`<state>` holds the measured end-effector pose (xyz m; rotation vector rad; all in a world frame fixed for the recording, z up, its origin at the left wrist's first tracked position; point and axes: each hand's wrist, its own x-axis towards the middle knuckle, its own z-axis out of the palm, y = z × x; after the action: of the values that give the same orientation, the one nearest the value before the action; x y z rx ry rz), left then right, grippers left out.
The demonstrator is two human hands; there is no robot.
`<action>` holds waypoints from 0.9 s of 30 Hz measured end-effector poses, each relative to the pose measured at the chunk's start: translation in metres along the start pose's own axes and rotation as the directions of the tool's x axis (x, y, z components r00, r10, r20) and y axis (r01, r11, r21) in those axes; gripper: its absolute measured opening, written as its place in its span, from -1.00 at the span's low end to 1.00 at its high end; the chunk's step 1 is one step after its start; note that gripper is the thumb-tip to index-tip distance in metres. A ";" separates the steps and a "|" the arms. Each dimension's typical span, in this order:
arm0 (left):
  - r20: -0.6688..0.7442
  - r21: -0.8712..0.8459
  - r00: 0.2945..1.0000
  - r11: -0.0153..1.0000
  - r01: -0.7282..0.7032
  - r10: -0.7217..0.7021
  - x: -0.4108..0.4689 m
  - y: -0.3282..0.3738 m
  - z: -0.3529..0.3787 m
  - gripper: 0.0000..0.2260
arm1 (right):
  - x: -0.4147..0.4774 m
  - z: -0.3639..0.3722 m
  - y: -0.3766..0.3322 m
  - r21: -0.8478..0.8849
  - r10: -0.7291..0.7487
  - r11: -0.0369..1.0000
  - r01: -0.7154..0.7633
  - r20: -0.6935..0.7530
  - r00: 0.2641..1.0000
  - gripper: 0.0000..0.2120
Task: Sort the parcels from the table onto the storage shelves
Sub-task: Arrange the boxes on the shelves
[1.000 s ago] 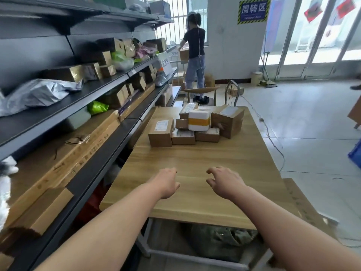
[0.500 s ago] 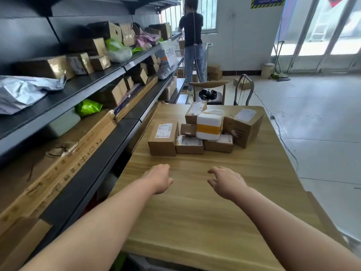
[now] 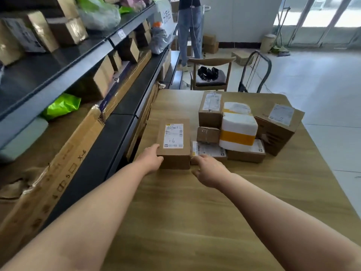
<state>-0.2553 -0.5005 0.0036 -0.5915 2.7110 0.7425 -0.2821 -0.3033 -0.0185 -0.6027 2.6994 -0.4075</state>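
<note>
Several parcels are clustered at the far end of the wooden table [image 3: 195,212]. Nearest is a brown box [image 3: 173,135] whose label is marked "1-6". My left hand [image 3: 149,160] grips its near left corner, thumb along the top edge. At the box's near right corner, my right hand [image 3: 210,170] has loosely curled fingers and holds nothing. Beside it lie a flat labelled parcel [image 3: 209,150], a white parcel with a yellow band [image 3: 237,132], a small box [image 3: 208,134], a tall box [image 3: 210,110] and a large box [image 3: 277,130]. Dark storage shelves [image 3: 58,61] run along the left.
The shelves hold boxes, a green bag [image 3: 62,106] and a long flat carton [image 3: 58,173] marked "X-6". Beyond the table stand a wooden chair [image 3: 211,75] and a trolley handle [image 3: 256,71]. A person [image 3: 189,30] stands at the far end of the shelves.
I have moved closer to the parcels. Both hands reached forward from mid-table to the "1-6" box; the left now holds its corner.
</note>
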 end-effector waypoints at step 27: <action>-0.068 0.054 0.997 0.997 0.052 -0.048 0.013 -0.028 0.067 -0.48 | 0.007 0.047 0.000 0.119 0.105 0.988 -0.096 -0.065 0.992 -0.40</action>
<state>-0.2441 -0.4905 -0.0682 -0.6798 2.7568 0.6432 -0.2700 -0.3158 -0.0624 -0.4249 2.7361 -0.5643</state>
